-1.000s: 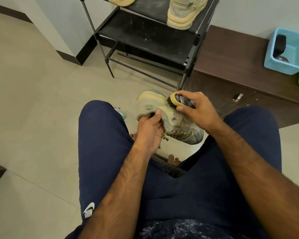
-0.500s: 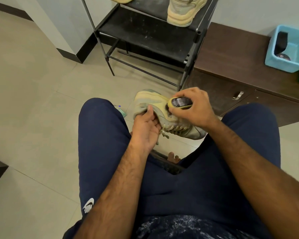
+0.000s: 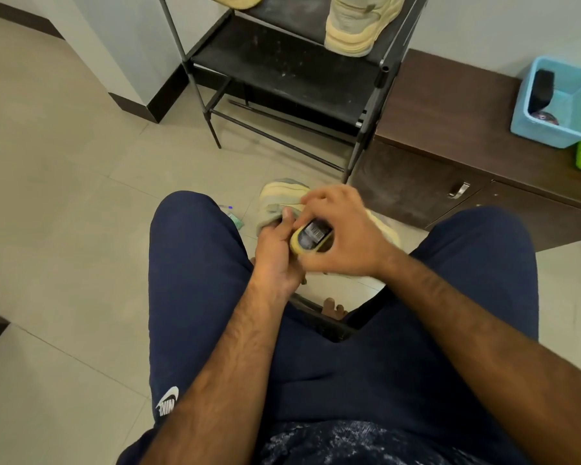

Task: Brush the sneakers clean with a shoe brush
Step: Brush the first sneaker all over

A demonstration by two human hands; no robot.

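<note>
Stroke pulled back toward body: right hand [image 3: 346,236] grips shoe brush [image 3: 311,237], now touching left hand [image 3: 275,253], which holds beige sneaker [image 3: 282,196] between knees. Scrubbing is midway; second sneaker [image 3: 356,25] waits on rack [image 3: 282,72].

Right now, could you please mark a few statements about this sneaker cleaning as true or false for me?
1. The right hand grips the yellow shoe brush. True.
2. The left hand hangs idle. False: it holds the sneaker.
3. A second sneaker stands on the black shoe rack. True.
4. The blue basket sits on the floor. False: it sits on the brown cabinet.
</note>
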